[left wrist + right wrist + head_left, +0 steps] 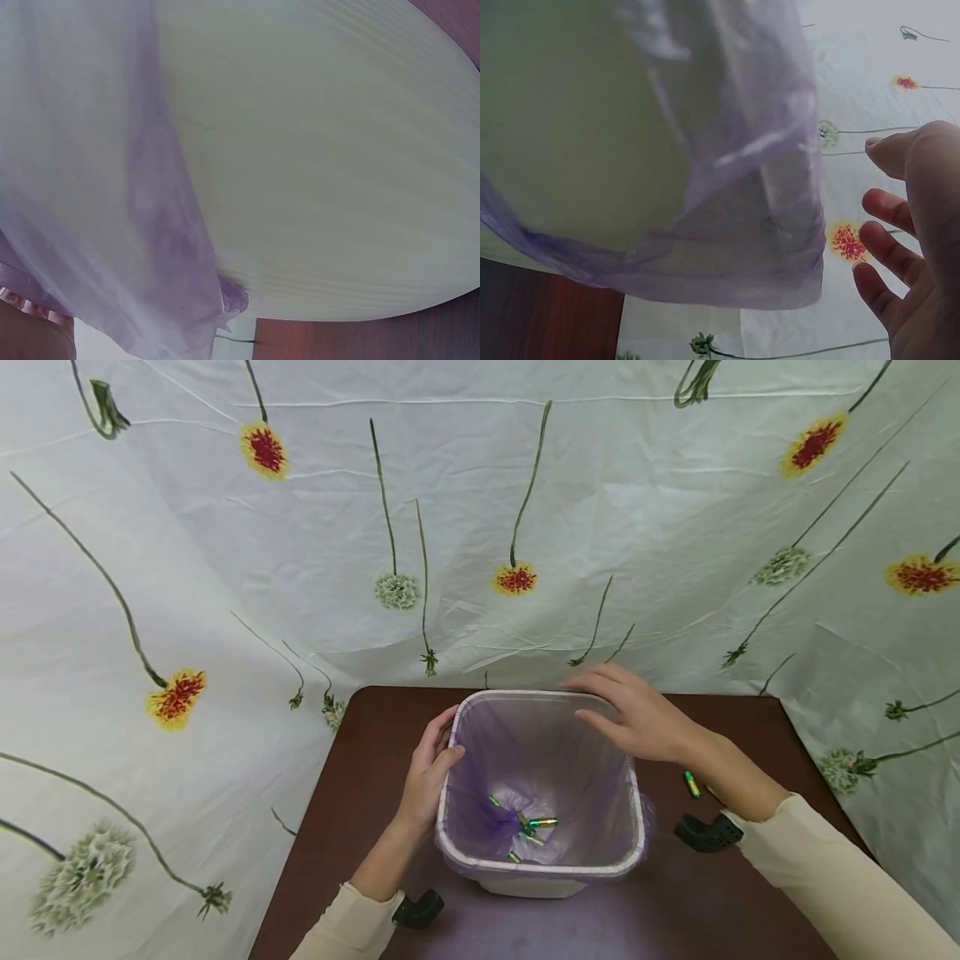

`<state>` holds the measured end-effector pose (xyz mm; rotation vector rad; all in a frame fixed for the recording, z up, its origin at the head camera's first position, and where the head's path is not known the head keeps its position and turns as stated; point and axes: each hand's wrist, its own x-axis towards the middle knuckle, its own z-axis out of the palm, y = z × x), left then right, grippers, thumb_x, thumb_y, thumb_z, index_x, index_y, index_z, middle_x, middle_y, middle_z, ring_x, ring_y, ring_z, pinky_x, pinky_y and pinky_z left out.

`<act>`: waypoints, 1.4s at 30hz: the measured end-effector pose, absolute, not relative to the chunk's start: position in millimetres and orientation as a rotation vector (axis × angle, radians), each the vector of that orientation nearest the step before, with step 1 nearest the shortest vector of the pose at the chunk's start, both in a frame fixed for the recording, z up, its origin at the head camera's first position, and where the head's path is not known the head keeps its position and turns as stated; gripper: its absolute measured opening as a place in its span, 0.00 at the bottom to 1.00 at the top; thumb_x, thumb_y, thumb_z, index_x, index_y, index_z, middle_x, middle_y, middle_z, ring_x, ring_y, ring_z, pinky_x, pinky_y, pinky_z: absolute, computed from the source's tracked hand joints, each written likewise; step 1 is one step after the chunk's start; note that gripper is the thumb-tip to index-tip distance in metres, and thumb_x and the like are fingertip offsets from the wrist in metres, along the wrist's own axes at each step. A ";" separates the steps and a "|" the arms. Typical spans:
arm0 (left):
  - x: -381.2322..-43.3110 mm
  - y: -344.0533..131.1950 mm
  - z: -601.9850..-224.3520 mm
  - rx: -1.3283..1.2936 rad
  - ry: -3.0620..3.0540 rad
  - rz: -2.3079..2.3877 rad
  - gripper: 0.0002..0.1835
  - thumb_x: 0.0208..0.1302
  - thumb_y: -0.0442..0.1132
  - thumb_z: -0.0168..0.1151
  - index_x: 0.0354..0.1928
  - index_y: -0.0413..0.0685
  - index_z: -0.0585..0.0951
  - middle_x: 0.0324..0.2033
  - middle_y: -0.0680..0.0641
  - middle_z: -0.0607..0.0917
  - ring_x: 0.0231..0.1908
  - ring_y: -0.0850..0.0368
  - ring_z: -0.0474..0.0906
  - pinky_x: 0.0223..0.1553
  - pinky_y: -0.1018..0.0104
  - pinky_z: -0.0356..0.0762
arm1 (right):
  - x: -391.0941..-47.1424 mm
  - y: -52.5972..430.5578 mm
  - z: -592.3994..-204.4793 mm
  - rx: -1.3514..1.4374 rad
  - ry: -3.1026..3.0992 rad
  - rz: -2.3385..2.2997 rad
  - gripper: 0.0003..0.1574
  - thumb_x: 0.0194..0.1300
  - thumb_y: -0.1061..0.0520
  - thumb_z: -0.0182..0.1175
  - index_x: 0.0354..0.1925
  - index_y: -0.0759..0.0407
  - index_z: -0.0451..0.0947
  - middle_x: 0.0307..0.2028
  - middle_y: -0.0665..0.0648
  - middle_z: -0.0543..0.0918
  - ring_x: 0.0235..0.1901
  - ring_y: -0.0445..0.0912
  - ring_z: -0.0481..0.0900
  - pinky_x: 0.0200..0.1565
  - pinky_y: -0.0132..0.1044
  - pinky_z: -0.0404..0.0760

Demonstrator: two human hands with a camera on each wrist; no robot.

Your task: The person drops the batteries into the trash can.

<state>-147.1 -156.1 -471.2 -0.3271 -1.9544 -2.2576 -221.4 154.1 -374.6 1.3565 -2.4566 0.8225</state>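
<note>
A white trash bin (540,868) lined with a thin purple trash bag (480,768) stands on the table. Inside, at the bottom of the bag, lie several small green and gold batteries (543,822). My left hand (427,777) grips the bin's left rim, thumb over the edge and fingers along the outer wall. At the far right corner of the rim, my right hand (637,714) hovers with its fingers loosely extended. In the right wrist view its fingers (889,247) hold nothing and stand apart from the bag's folded-over edge (742,277).
Another green battery (692,784) lies on the brown table (360,760) right of the bin, with part of one more beside my right wrist. A white cloth (465,468) with printed flowers hangs behind and around the table.
</note>
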 end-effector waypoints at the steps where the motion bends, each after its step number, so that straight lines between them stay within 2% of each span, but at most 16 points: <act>1: -147.1 -156.0 -471.0 -0.326 -1.951 -2.260 0.31 0.72 0.28 0.49 0.77 0.38 0.63 0.73 0.38 0.68 0.70 0.43 0.65 0.64 0.63 0.69 | -221.3 155.9 -375.1 1.349 -2.468 0.820 0.24 0.70 0.60 0.66 0.63 0.60 0.79 0.58 0.58 0.81 0.59 0.54 0.76 0.58 0.55 0.75; 5: -146.8 -155.2 -469.7 -0.320 -1.944 -2.267 0.31 0.72 0.28 0.48 0.77 0.38 0.63 0.72 0.38 0.68 0.70 0.43 0.65 0.63 0.63 0.69 | -219.5 164.6 -376.7 1.314 -2.517 0.816 0.24 0.71 0.59 0.66 0.63 0.59 0.79 0.54 0.56 0.81 0.44 0.50 0.79 0.46 0.49 0.77; 7: -146.9 -154.9 -469.6 -0.320 -1.947 -2.265 0.31 0.72 0.28 0.48 0.76 0.38 0.63 0.72 0.38 0.68 0.70 0.43 0.65 0.63 0.64 0.70 | -218.8 169.4 -377.5 1.294 -2.533 0.817 0.24 0.71 0.59 0.66 0.63 0.58 0.79 0.53 0.56 0.82 0.42 0.49 0.78 0.45 0.48 0.76; 9: -146.9 -154.7 -469.6 -0.318 -1.949 -2.261 0.31 0.72 0.28 0.48 0.76 0.37 0.63 0.72 0.37 0.68 0.70 0.43 0.65 0.63 0.64 0.70 | -218.3 174.1 -378.5 1.276 -2.543 0.820 0.24 0.71 0.59 0.67 0.63 0.58 0.79 0.53 0.55 0.81 0.44 0.49 0.79 0.46 0.49 0.77; 11: -147.1 -154.6 -469.9 -0.316 -1.952 -2.253 0.31 0.72 0.28 0.48 0.76 0.37 0.63 0.73 0.37 0.68 0.70 0.43 0.65 0.63 0.65 0.69 | -217.8 178.4 -379.0 1.260 -2.543 0.822 0.25 0.70 0.60 0.67 0.63 0.58 0.79 0.55 0.55 0.81 0.51 0.51 0.79 0.50 0.53 0.77; 13: -147.2 -154.5 -470.3 -0.314 -1.954 -2.249 0.31 0.72 0.28 0.48 0.76 0.36 0.63 0.73 0.37 0.68 0.71 0.43 0.64 0.64 0.66 0.69 | -217.3 183.1 -380.2 1.241 -2.548 0.819 0.25 0.70 0.60 0.67 0.63 0.58 0.79 0.57 0.56 0.81 0.54 0.52 0.79 0.52 0.54 0.78; 22: -147.5 -154.0 -469.7 -0.328 -1.955 -2.236 0.30 0.72 0.28 0.48 0.76 0.36 0.63 0.73 0.38 0.67 0.71 0.44 0.64 0.64 0.66 0.68 | -218.8 205.1 -388.9 1.180 -2.547 0.837 0.26 0.66 0.62 0.70 0.62 0.60 0.79 0.57 0.56 0.82 0.51 0.52 0.81 0.50 0.52 0.79; 34: -147.8 -154.2 -470.4 -0.332 -1.960 -2.224 0.30 0.72 0.28 0.48 0.75 0.35 0.63 0.73 0.38 0.67 0.72 0.45 0.63 0.65 0.67 0.67 | -216.2 237.5 -407.2 1.016 -2.583 0.757 0.26 0.65 0.63 0.70 0.61 0.60 0.79 0.54 0.57 0.83 0.48 0.55 0.81 0.45 0.54 0.80; 42: -147.9 -154.2 -471.6 -0.331 -1.951 -2.240 0.30 0.72 0.28 0.48 0.75 0.35 0.63 0.73 0.37 0.67 0.71 0.43 0.64 0.64 0.67 0.69 | -212.0 257.6 -422.9 0.929 -2.588 0.768 0.26 0.66 0.63 0.70 0.61 0.62 0.78 0.54 0.59 0.82 0.48 0.58 0.82 0.46 0.56 0.80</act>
